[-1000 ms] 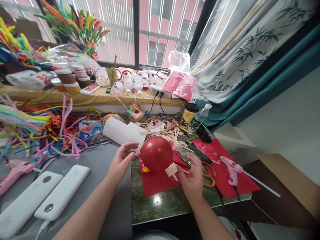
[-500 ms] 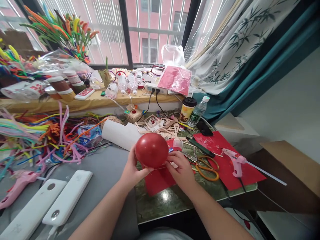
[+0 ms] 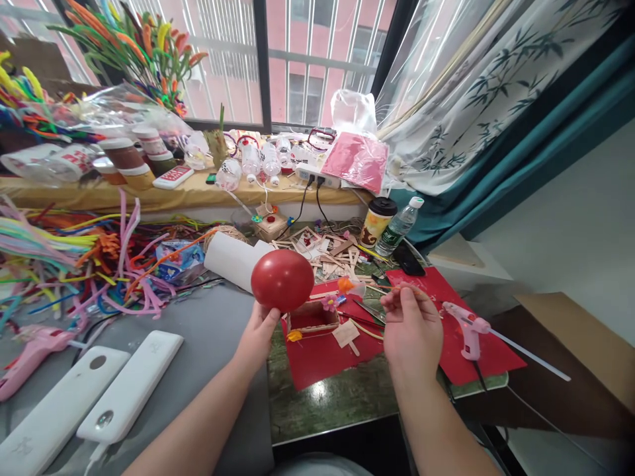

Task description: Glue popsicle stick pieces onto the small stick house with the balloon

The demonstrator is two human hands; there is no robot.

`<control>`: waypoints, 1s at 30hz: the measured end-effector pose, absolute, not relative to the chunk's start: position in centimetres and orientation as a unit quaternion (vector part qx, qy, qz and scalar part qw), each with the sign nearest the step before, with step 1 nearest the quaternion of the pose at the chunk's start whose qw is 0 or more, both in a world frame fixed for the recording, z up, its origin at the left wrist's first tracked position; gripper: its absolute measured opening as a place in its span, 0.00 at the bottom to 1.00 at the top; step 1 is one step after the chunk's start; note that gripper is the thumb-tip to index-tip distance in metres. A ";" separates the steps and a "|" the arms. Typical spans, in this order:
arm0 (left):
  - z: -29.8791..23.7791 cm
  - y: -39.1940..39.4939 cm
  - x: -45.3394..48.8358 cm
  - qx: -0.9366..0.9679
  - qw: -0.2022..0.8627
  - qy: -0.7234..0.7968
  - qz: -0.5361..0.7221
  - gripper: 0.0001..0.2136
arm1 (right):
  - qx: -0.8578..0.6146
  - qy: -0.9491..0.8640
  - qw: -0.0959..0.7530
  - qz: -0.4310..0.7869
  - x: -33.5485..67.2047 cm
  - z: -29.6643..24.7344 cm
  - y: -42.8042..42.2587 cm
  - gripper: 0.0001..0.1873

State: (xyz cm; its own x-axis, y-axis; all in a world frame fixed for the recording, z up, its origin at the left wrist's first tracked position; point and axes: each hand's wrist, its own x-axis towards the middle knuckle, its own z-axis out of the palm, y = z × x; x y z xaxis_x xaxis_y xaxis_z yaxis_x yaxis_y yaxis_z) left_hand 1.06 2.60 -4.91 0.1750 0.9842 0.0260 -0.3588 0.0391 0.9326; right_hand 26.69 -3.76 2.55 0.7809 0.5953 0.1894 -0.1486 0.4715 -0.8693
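Observation:
My left hand holds a round red balloon from below, thumb and fingers closed on its underside. Just under and right of the balloon, a small wooden box rests on red paper, partly covered by the balloon. A pink flower and a yellow flower sit at its edges. Off to the right, my right hand is closed in a pinch on a thin brown strand that reaches left toward an orange flower-like piece. Whether the two are joined I cannot tell.
A small wooden sign lies beside the box. A pink glue gun rests on red paper at right. Behind are loose wooden sticks, a cup and a water bottle. Pipe cleaners heap at left.
My right hand has left the balloon and moved right with the thin strand. The balloon has shifted left and slightly up in my left hand, uncovering the box and the wooden sign.

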 end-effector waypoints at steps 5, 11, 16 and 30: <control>-4.1 3.0 1.1 0.392 0.650 0.309 0.574 0.30 | -0.551 -0.349 0.728 0.209 28.2 0.1 -2.6 0.24; -3.5 4.5 0.2 0.338 0.617 0.390 0.595 0.26 | -0.639 -0.576 0.498 0.111 29.0 -1.4 -5.5 0.11; -2.9 5.7 -0.6 0.404 0.531 0.440 0.601 0.31 | -0.676 -0.642 0.307 0.189 30.1 -1.8 -7.7 0.11; -3.3 5.8 -0.7 0.390 0.582 0.386 0.600 0.24 | -0.663 -0.668 0.238 0.238 29.8 -1.3 -6.6 0.16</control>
